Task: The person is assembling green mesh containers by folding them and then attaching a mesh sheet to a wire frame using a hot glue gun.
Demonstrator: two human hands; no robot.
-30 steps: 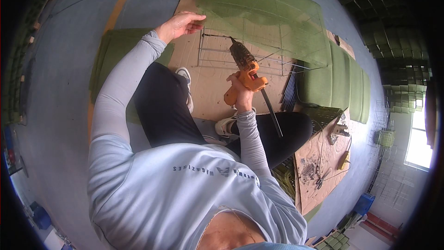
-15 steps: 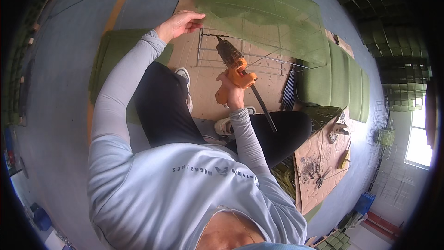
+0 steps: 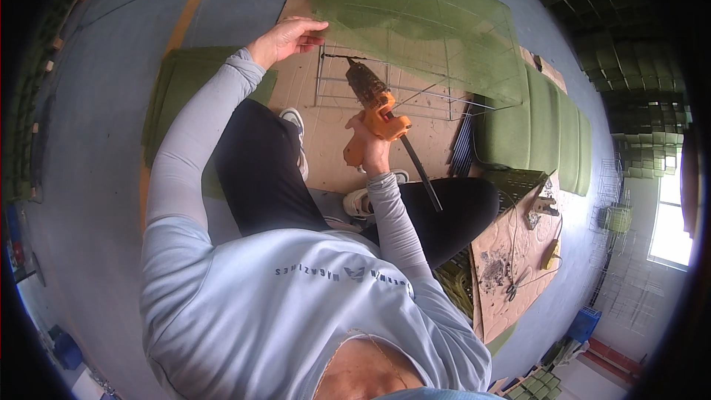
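An orange hot glue gun (image 3: 386, 118) is gripped in my right hand (image 3: 374, 150), its grimy nozzle end pointing up and left. From its rear sticks a long dark glue stick. The tip is at a wire frame (image 3: 352, 96), close to a dark streak of glue along the frame's upper wire. Green mesh (image 3: 415, 15) drapes over the frame's far side. My left hand (image 3: 289, 38) has its fingers stretched out and apart, the fingertips at the mesh's left edge by the frame corner; whether they press on it is unclear.
Cardboard (image 3: 333, 144) lies under the frame. Green padded pieces (image 3: 548, 130) stand to the right, beside dark rods (image 3: 463, 141). Nearer, a stained cardboard sheet (image 3: 511, 267) holds scissors (image 3: 512, 290) and a yellow tool (image 3: 550, 254). Green sheets (image 3: 185, 81) lie at left.
Almost nothing differs. The glue gun has shifted very slightly in my right hand's grip, its tip still by the upper wire; my left hand stays in place.
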